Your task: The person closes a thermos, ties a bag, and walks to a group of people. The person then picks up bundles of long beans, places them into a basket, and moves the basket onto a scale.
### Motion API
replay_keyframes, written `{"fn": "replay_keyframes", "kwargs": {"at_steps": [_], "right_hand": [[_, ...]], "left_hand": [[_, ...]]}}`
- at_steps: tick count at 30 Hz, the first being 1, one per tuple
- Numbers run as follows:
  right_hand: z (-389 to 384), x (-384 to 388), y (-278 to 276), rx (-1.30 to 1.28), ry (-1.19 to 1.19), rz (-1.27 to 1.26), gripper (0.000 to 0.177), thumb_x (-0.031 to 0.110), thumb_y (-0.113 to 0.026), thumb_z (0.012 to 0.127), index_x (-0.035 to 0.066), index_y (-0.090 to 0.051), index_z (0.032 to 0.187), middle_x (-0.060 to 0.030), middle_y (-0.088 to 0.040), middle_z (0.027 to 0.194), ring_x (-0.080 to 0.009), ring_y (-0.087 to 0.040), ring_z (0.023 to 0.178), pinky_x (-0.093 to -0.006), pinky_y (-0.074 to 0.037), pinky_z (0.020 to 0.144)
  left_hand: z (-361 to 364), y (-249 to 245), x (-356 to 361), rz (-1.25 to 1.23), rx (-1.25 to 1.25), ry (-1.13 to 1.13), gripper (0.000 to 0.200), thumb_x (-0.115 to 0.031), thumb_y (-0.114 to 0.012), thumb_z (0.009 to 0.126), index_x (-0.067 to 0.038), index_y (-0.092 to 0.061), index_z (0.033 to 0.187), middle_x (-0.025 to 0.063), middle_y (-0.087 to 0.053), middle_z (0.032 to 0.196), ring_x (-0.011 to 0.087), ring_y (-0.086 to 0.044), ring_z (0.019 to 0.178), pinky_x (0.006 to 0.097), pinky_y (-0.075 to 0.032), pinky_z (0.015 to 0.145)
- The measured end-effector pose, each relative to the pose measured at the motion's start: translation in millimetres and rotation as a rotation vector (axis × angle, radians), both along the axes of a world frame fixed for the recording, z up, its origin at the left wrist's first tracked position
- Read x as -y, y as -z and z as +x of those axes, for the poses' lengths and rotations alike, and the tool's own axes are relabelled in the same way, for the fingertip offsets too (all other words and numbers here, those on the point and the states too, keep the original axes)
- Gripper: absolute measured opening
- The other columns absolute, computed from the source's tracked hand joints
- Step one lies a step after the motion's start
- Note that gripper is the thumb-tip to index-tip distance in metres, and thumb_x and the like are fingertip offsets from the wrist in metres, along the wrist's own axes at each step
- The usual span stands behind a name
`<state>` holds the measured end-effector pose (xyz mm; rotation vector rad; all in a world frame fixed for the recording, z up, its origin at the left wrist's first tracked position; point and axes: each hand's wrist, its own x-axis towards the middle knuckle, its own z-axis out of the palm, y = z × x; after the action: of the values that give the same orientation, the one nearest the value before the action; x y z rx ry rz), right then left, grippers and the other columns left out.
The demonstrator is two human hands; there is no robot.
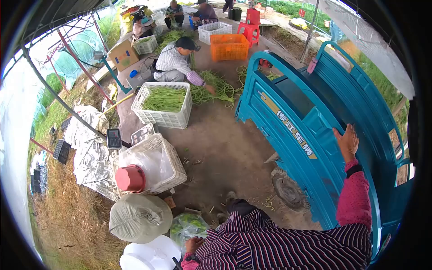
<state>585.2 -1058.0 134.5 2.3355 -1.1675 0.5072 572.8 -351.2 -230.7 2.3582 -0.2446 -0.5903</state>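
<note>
The right hand (346,142), fingers apart, rests on the top edge of the blue cart (324,180), whose length runs forward-left; the left hand (195,244), grip unclear, is nearer the clear bag (189,226).

And here by the right hand (347,140) it's a teal-blue cart (288,130) with a yellow-brown panel of white lettering, a pink sleeve (355,198) dotted darker, and a black wristband (353,171)! Ahead of the hands, a bright orange crate (229,47), red stool (249,33) and green beans (165,99) in white; nearer the left hand (194,244), a dusky-red bucket (130,178) and a dark top (288,243) striped white and pink.
</note>
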Motion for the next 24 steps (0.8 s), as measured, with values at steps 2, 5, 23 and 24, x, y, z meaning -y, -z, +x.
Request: {"fn": "replay_keyframes", "kwargs": {"at_steps": [2, 5, 23, 24], "right_hand": [[-3, 2, 4, 0.005, -0.029, -0.028, 0.061, 0.053, -0.059, 0.077, -0.002, -0.051, 0.102, -0.0174, -0.060, 0.095, -0.0325, -0.059, 0.089, -0.0422, -0.049, 0.072], [-2, 5, 4, 0.018, -0.048, -0.010, 0.060, 0.050, -0.059, 0.078, -0.003, -0.051, 0.104, -0.0178, -0.059, 0.098, -0.0327, -0.059, 0.091, -0.0416, -0.049, 0.073], [3, -5, -7, 0.082, -0.104, 0.070, 0.054, 0.039, -0.063, 0.079, -0.002, -0.049, 0.112, -0.0170, -0.058, 0.103, -0.0328, -0.057, 0.097, -0.0408, -0.047, 0.077], [2, -3, -6, 0.077, -0.089, 0.092, 0.053, 0.038, -0.063, 0.080, -0.002, -0.050, 0.112, -0.0175, -0.058, 0.104, -0.0330, -0.057, 0.097, -0.0406, -0.047, 0.077]], "left_hand": [[6, 12, -7, 0.181, -0.094, -0.044, 0.034, -0.043, -0.070, 0.068, -0.010, -0.068, 0.075, 0.0109, -0.065, 0.071, 0.0303, -0.063, 0.069, 0.0407, -0.047, 0.063], [21, -13, -1, 0.185, 0.050, 0.101, 0.016, -0.021, -0.062, 0.073, -0.005, -0.066, 0.076, 0.0172, -0.064, 0.070, 0.0341, -0.062, 0.067, 0.0409, -0.047, 0.059], [179, -65, 117, -0.427, -0.597, -0.700, 0.020, -0.003, -0.051, 0.071, 0.008, -0.059, 0.085, 0.0156, -0.063, 0.078, 0.0249, -0.063, 0.068, 0.0344, -0.051, 0.060], [183, -68, 116, -0.419, -0.622, -0.712, 0.021, -0.004, -0.053, 0.072, 0.007, -0.059, 0.088, 0.0156, -0.063, 0.079, 0.0248, -0.063, 0.069, 0.0342, -0.051, 0.061]]}}
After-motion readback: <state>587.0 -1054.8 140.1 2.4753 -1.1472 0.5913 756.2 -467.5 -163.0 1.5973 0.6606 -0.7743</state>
